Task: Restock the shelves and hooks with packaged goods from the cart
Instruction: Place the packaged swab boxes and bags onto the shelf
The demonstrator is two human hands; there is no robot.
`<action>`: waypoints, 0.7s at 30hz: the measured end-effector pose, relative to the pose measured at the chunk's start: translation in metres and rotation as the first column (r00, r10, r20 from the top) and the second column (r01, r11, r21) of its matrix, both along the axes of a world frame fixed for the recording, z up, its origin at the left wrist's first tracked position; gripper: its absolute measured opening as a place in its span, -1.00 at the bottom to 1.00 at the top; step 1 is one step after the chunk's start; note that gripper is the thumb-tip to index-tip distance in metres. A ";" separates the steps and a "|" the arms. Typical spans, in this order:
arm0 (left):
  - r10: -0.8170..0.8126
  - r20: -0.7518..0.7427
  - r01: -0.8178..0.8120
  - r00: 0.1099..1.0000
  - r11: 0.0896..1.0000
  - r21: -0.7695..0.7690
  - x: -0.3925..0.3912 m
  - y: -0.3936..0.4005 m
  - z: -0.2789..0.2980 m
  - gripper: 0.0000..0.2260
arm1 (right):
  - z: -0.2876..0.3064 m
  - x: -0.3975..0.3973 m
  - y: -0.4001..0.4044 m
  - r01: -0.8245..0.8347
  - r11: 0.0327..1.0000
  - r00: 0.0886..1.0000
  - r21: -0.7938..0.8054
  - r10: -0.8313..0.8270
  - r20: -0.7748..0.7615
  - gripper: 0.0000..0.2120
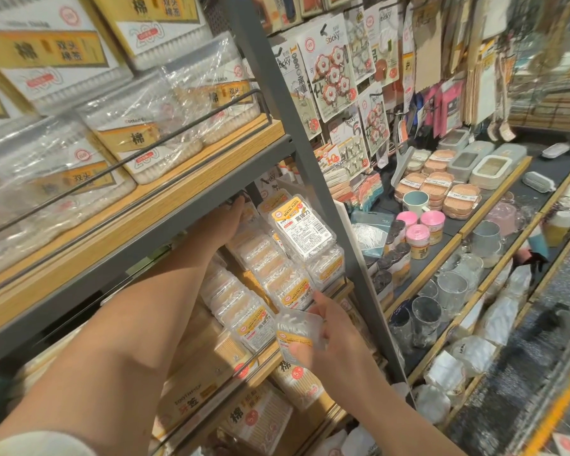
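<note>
Clamped between thumb and fingers, a dental floss pack (297, 334) sits in the right hand (334, 337), low in front of the floss shelf (338, 287). Left hand (224, 222) reaches deep under the upper shelf (165, 205) onto the stacked floss packs (277, 268) — whether it grips anything I cannot tell.

The fingertips of the left hand (222, 218) are hidden under the grey shelf edge (165, 205) at mid-frame, so whether they grip anything cannot be told. The cotton swab boxes (46, 179) at the upper left are smeared with motion blur and cut off by the left edge, and the floor (540, 373) at the lower right is blurred too. In the lower middle, the right hand (329, 337) covers part of a dental floss pack (297, 334), whose print is too blurred to read.
</note>
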State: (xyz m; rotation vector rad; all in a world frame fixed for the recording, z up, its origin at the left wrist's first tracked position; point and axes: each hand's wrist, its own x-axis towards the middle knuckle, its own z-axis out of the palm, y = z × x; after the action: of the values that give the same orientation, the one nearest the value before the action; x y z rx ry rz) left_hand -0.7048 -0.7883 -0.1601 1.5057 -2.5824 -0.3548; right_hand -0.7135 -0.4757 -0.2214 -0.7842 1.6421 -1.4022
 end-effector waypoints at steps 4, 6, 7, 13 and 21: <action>-0.088 -0.139 0.094 0.986 0.995 0.037 0.003 -0.001 -0.003 -0.60 | 0.000 -0.001 0.000 -0.007 1.000 1.000 -0.020 0.008 0.018 -0.26; -0.134 -0.162 0.150 0.978 0.984 0.093 0.006 0.001 0.000 -0.71 | -0.001 -0.001 -0.001 0.000 1.000 1.000 -0.020 0.000 0.023 -0.25; -0.165 -0.167 0.185 0.972 0.976 0.112 0.008 0.001 0.002 -0.75 | -0.002 0.000 -0.001 0.004 1.000 1.000 -0.023 -0.003 0.021 -0.25; -0.243 -0.153 0.264 0.958 0.956 0.132 0.021 -0.003 0.006 -0.67 | 0.002 0.003 0.001 -0.010 1.000 1.000 -0.016 0.010 -0.017 -0.29; -0.202 -0.052 0.208 0.978 0.966 0.156 0.017 0.013 0.013 -0.63 | 0.003 0.006 -0.005 -0.173 0.985 0.983 -0.017 0.171 -0.059 -0.39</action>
State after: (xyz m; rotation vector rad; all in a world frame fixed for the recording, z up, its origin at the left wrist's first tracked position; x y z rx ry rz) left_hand -0.6877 -0.7757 -0.1472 1.2634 -2.7459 -0.6206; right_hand -0.7074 -0.4807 -0.2186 -0.9635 1.5638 -1.2887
